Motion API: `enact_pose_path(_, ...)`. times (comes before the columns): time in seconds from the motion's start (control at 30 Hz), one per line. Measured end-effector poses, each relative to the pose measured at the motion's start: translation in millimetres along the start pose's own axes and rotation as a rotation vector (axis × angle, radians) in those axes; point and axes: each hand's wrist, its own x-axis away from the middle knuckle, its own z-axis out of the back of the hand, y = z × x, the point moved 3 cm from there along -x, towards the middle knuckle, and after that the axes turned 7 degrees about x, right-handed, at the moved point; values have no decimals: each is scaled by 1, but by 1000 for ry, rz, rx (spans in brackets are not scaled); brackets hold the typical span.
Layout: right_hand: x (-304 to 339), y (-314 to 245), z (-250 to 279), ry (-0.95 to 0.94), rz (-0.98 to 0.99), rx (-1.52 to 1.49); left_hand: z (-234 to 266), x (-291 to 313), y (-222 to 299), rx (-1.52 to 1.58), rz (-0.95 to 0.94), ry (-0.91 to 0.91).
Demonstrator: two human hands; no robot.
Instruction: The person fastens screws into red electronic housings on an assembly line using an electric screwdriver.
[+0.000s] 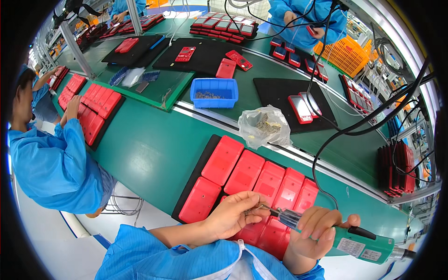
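Note:
My right hand [315, 228] is wrapped round a green electric screwdriver [366, 245] with a clear front collar, its bit aimed left. The fingers of my left hand [228, 214] are pinched together at the tip of the bit. Small metal screws [248, 211] show between those fingers. Beneath both hands lie rows of red plastic housings [245, 170] on a black mat [193, 179]; my hands and the tool hide some of them.
Beyond the housings are a clear plastic bag [266, 125] of small metal parts and a blue bin [214, 87]. Black cables [359, 132] hang at the right. A co-worker in blue [56, 163] sits at the left beside more red housings [100, 105]; another person [308, 21] works across the bench.

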Motion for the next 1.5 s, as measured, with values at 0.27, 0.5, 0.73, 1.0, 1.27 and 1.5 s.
enact_pose_path(0.27, -2, 2, -3, -167, 136, -7, 4, 2, -1, 11, 56, -160)
enact_pose_path(0.5, 1, 4, -7, -210, 129, -13, 15, 0, -6, -95, 51, -63)
enact_pose_path(0.73, 3, 8, -12, -226, 83, -33, 24, 6, -1, -74, 44, -96)
enact_pose_path(1.0, 4, 8, -12, -126, 127, 18, 22, 8, 10, -133, -36, -19)
enact_pose_path(1.27, 1, 7, -9, -136, 85, -52, 26, 13, 3, -84, 132, -97)
enact_pose_path(1.5, 4, 13, -9, -116, -21, -117, 22, 21, 12, -917, -230, -142)
